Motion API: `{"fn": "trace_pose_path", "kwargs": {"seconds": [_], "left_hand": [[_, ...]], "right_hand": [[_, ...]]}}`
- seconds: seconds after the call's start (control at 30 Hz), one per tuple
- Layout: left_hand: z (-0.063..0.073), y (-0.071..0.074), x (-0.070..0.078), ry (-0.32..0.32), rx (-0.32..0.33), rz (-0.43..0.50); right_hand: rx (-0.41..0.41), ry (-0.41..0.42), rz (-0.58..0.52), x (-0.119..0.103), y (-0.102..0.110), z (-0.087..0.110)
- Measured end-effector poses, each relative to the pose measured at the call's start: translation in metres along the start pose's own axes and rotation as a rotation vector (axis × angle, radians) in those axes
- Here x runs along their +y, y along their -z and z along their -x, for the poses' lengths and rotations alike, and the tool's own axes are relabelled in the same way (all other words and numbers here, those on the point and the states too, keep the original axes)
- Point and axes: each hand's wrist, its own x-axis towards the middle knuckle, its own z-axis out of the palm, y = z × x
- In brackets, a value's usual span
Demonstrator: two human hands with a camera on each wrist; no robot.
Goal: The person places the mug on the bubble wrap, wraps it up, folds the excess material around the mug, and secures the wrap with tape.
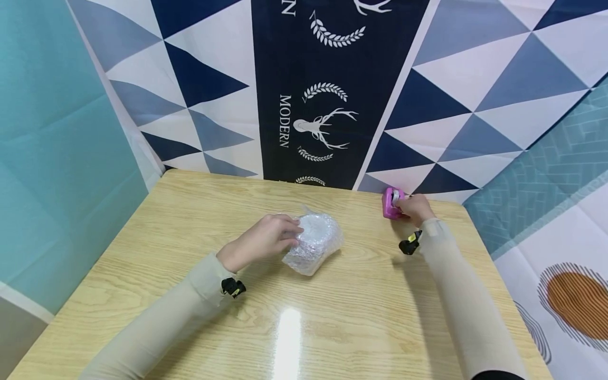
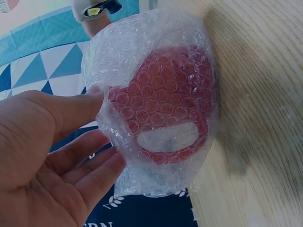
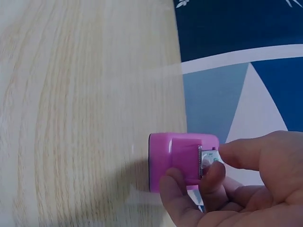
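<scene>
A red mug in bubble wrap (image 1: 315, 240) stands on the wooden table. Its handle side shows through the clear wrap (image 2: 165, 90) in the left wrist view. My left hand (image 1: 263, 241) holds the wrapped mug from the left, the thumb at the wrap's upper edge and the fingers along its side. At the table's back right, a pink tape dispenser (image 1: 391, 203) stands by the wall. My right hand (image 1: 416, 208) reaches to it. Seen from the right wrist, thumb and forefinger pinch the tape's end (image 3: 209, 159) beside the cutter, and another finger touches the dispenser's body (image 3: 163, 158).
The wooden table (image 1: 190, 211) ends at a patterned cloth wall (image 1: 209, 63) right behind the tape dispenser. A teal cloth (image 1: 62, 132) hangs along the left side. Light glares off the table's front middle.
</scene>
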Motion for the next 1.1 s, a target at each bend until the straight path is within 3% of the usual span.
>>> {"fn": "trace_pose_path", "kwargs": {"seconds": [0.1,0.53,0.87,1.1], "left_hand": [[0.000,0.000,0.000,0.005,-0.003,-0.005],[-0.001,-0.001,0.002,0.030,-0.016,-0.001],[0.000,0.000,0.003,0.024,-0.006,0.001],[0.000,0.000,0.002,0.023,-0.010,-0.002]], "right_hand": [[-0.034,-0.053,-0.142,-0.001,-0.001,0.001],[-0.044,-0.132,-0.299,-0.009,-0.001,0.003],[-0.024,-0.126,-0.391,-0.004,-0.010,0.005],[-0.022,-0.129,-0.364,0.002,-0.014,0.007]]}}
